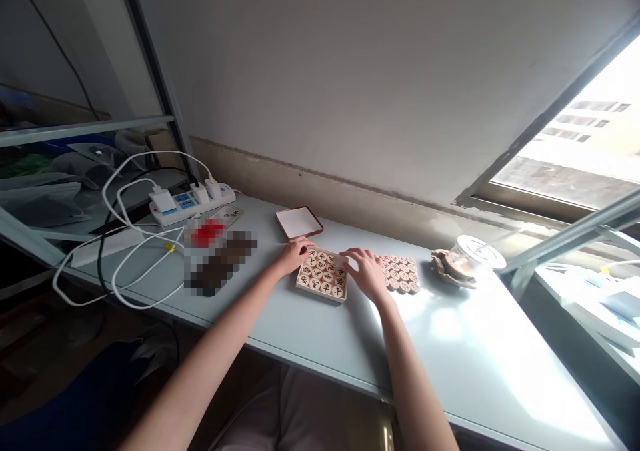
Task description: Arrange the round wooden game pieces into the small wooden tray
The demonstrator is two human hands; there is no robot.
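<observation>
A shallow open box [323, 296] sits on the grey table in front of me, filled with rows of round Chinese chess pieces [316, 283] marked with dark characters. My left hand [293, 256] is closed at the box's upper left corner, its fingers curled against the rim. At the opposite side, my right hand [366, 270] has its fingers apart, with the fingertips by the box's right edge. Just right of that hand, more Chinese chess pieces [403, 274] with reddish characters lie in a tight block on the table, partly hidden by the hand. The box lid [300, 223] lies inside-up behind the box.
On the left stand a white power strip [195, 204] with plugs and looping white cables [116, 264], beside a pixelated patch. A brown carved ornament [453, 270] and a clear plastic cup [477, 254] are at the right. A wall [350, 91] borders the table [450, 364] behind.
</observation>
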